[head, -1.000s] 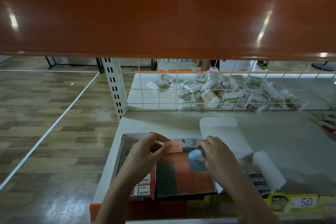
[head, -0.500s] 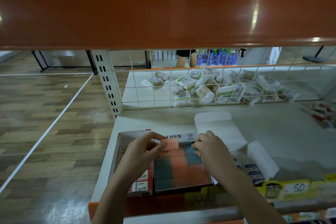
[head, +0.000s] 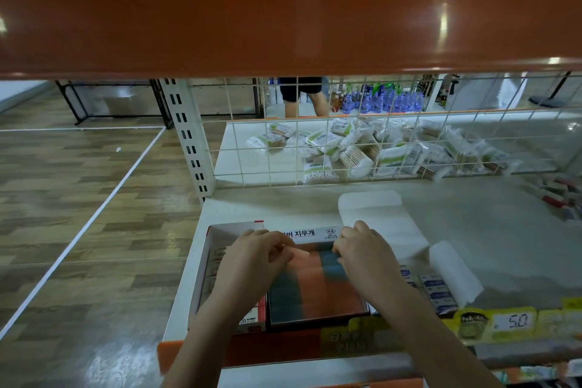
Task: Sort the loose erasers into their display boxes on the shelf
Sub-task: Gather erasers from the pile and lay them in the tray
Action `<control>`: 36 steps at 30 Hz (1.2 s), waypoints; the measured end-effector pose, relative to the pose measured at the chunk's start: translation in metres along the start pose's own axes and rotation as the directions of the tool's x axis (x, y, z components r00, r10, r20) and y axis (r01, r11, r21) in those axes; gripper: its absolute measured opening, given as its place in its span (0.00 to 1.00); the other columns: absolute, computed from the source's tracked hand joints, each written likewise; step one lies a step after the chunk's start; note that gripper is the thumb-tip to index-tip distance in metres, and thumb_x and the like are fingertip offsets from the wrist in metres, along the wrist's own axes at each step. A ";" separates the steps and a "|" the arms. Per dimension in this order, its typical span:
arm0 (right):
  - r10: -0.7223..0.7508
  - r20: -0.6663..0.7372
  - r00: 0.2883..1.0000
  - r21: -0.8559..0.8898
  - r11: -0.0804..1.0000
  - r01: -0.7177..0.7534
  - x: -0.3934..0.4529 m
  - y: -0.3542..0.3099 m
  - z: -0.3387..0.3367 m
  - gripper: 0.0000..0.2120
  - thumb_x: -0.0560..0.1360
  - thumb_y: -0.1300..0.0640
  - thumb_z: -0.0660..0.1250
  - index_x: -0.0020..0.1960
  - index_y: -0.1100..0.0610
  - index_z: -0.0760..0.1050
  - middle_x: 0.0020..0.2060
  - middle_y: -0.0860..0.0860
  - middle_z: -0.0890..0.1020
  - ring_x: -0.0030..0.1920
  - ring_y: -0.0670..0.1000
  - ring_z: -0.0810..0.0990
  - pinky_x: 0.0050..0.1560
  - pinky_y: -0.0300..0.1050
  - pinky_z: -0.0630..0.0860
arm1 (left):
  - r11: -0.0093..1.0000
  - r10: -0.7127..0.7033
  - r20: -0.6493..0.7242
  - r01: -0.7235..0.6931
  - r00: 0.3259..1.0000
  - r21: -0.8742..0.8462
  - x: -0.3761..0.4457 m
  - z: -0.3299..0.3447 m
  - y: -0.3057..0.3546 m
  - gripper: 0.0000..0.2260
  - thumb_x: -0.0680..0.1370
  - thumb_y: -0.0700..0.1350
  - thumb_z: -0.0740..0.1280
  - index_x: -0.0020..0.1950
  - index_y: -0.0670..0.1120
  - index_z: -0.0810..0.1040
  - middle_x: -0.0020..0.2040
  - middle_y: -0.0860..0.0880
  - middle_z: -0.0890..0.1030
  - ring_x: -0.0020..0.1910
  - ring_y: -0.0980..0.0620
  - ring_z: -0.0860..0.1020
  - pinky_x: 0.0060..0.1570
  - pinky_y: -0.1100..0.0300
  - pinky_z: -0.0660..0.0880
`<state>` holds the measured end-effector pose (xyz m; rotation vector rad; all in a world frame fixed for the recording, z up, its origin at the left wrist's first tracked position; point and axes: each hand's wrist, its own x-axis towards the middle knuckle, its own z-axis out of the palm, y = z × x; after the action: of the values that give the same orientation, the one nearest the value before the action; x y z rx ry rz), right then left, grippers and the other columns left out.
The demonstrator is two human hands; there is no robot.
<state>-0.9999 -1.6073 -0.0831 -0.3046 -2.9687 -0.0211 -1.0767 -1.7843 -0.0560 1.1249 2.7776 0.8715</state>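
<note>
A display box (head: 318, 316) of orange and teal erasers stands at the shelf's front, its labelled back flap (head: 310, 234) upright. My left hand (head: 252, 261) pinches a pale orange eraser (head: 300, 253) over the box's back row. My right hand (head: 362, 257) is curled over the back right corner, fingers on a blue eraser (head: 333, 261) in the box. A red-and-white box (head: 220, 264) of wrapped erasers sits to the left, partly under my left wrist. White-and-blue wrapped erasers (head: 436, 291) lie in an open white box on the right.
An orange shelf beam (head: 283, 9) crosses overhead. A wire grid (head: 378, 148) backs the shelf, with packets of cotton swabs (head: 356, 151) behind it. White box flaps (head: 378, 217) lie open to the right. Loose red-and-white items (head: 560, 195) sit far right. A person's legs (head: 302, 98) stand beyond.
Both hands lowered toward the box's back row. The orange eraser in my left hand has come down to the box, and the blue eraser under my right fingers has gone into the row.
</note>
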 end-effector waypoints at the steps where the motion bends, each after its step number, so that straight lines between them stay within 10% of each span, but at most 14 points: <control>1: -0.001 -0.002 1.000 0.001 1.000 0.001 -0.001 0.000 0.000 0.09 0.77 0.61 0.61 0.53 0.52 0.77 0.49 0.47 0.76 0.54 0.49 0.69 0.52 0.40 0.66 | 0.998 0.007 0.000 -0.007 1.000 0.068 0.001 0.002 0.001 0.07 0.78 0.53 0.63 0.55 0.59 0.77 0.47 0.59 0.79 0.49 0.60 0.71 0.46 0.62 0.72; 13: -0.015 -0.077 0.997 0.033 0.999 0.017 -0.008 0.000 0.002 0.09 0.77 0.59 0.60 0.53 0.51 0.76 0.50 0.46 0.77 0.54 0.50 0.69 0.55 0.42 0.66 | 0.905 0.014 0.025 -0.024 1.000 0.425 0.007 0.012 -0.002 0.12 0.80 0.52 0.57 0.62 0.53 0.73 0.61 0.54 0.74 0.61 0.53 0.67 0.58 0.60 0.66; 19: 0.006 -0.106 0.994 0.032 0.999 -0.003 -0.010 -0.003 -0.003 0.13 0.53 0.57 0.82 0.30 0.49 0.78 0.27 0.44 0.77 0.33 0.47 0.75 0.31 0.40 0.73 | 0.891 0.065 0.120 -0.111 0.991 0.439 0.005 0.018 0.004 0.14 0.81 0.53 0.54 0.62 0.53 0.73 0.61 0.53 0.74 0.60 0.52 0.67 0.59 0.58 0.65; 25: -0.033 -0.111 0.993 0.014 0.999 0.034 -0.012 0.000 -0.001 0.14 0.51 0.56 0.82 0.29 0.48 0.78 0.27 0.43 0.77 0.32 0.47 0.75 0.31 0.40 0.73 | 0.881 0.006 0.081 -0.044 0.997 0.471 0.008 0.017 0.004 0.14 0.81 0.55 0.54 0.60 0.52 0.73 0.58 0.53 0.75 0.59 0.52 0.68 0.58 0.58 0.65; 31: -0.090 -0.009 0.996 0.099 0.991 0.091 -0.012 0.003 -0.016 0.08 0.77 0.53 0.62 0.52 0.51 0.78 0.48 0.46 0.78 0.53 0.49 0.72 0.54 0.42 0.67 | 0.879 0.014 0.119 -0.069 0.993 0.471 0.010 0.015 0.006 0.15 0.81 0.54 0.53 0.60 0.52 0.74 0.58 0.53 0.76 0.59 0.52 0.69 0.58 0.58 0.65; 36: -0.070 -0.031 0.997 0.444 0.893 0.076 0.000 0.025 -0.041 0.08 0.77 0.55 0.64 0.53 0.53 0.79 0.48 0.47 0.78 0.47 0.43 0.71 0.44 0.29 0.65 | 0.912 0.086 0.197 -0.157 0.977 0.380 0.036 0.006 0.029 0.15 0.80 0.56 0.57 0.63 0.54 0.73 0.60 0.53 0.77 0.59 0.52 0.72 0.57 0.58 0.67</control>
<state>-0.9881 -1.5844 -0.0425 -0.1287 -2.8554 0.6361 -1.0836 -1.7411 -0.0395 1.3621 2.8263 0.1952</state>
